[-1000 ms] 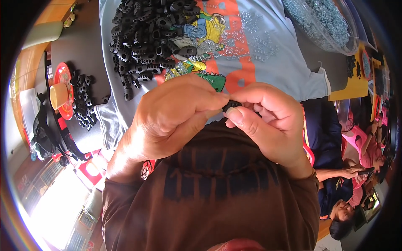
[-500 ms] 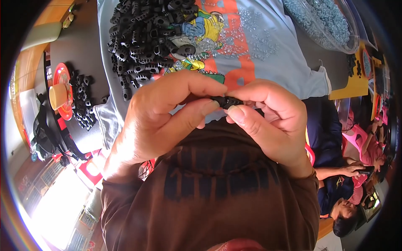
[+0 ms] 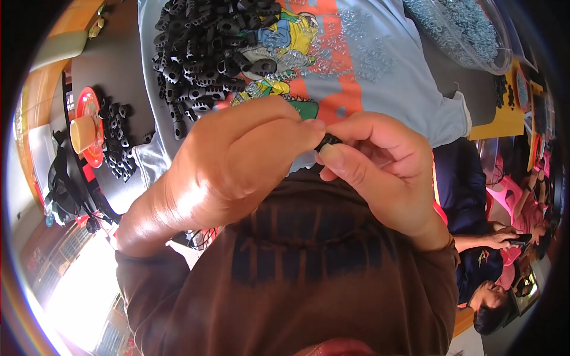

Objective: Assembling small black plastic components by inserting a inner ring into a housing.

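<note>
A small black toothed piece (image 3: 328,141), which looks like a hair claw clip, is pinched between the thumb and fingers of my right hand (image 3: 380,169). My left hand (image 3: 237,157) is closed, its back turned up and its fingertips pressed at the clip's left end. The left fingers hide part of it. Just beyond the hands lies a pile of similar black clip pieces (image 3: 205,44). Small shiny metal springs (image 3: 359,50) are scattered right of the pile. Both lie on a light blue printed cloth (image 3: 409,98), apparently a shirt.
At the far right stands a clear tub (image 3: 503,59) full of springs. More black clips (image 3: 119,145) lie on the dark table (image 3: 119,65) at left, beside a red plate (image 3: 95,154) and a tan cup (image 3: 82,133). A person (image 3: 481,255) sits at right, holding a phone (image 3: 520,240).
My left hand has rolled over, its back now up and its thumb out of sight. The left elbow has swung outward. My right hand keeps its pinch on the clip.
</note>
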The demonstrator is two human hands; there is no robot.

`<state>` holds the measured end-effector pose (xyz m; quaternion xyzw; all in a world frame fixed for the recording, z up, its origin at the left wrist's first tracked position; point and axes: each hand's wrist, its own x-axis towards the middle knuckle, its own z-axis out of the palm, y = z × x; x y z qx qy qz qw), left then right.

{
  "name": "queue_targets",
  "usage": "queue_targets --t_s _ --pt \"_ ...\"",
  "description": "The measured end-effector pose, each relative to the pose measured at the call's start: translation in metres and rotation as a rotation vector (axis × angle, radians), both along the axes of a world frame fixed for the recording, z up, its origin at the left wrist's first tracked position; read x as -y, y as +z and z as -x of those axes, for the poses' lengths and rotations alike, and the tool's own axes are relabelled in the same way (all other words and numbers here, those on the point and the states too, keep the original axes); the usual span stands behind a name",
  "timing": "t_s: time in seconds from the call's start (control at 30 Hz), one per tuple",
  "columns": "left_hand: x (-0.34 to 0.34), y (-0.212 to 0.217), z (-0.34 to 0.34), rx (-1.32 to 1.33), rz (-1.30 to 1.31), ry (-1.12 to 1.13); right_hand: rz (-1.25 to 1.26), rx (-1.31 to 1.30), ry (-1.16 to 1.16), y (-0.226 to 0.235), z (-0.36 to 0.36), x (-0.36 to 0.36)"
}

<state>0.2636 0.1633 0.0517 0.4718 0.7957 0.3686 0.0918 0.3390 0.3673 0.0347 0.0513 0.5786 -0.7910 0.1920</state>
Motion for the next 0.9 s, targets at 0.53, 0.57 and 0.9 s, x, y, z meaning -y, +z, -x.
queue_targets --t_s 0.53,0.57,0.9 --pt "-0.017 -0.002 -0.005 0.157 -0.197 0.157 0.303 -0.07 -0.213 -0.012 0.004 0.008" --pt "-0.017 -0.003 -0.007 0.124 -0.2 0.173 0.251 -0.05 -0.202 -0.011 0.003 0.006" --pt "-0.018 -0.02 -0.023 -0.362 -0.148 0.312 0.442 0.042 -0.232 -0.016 -0.001 0.01"
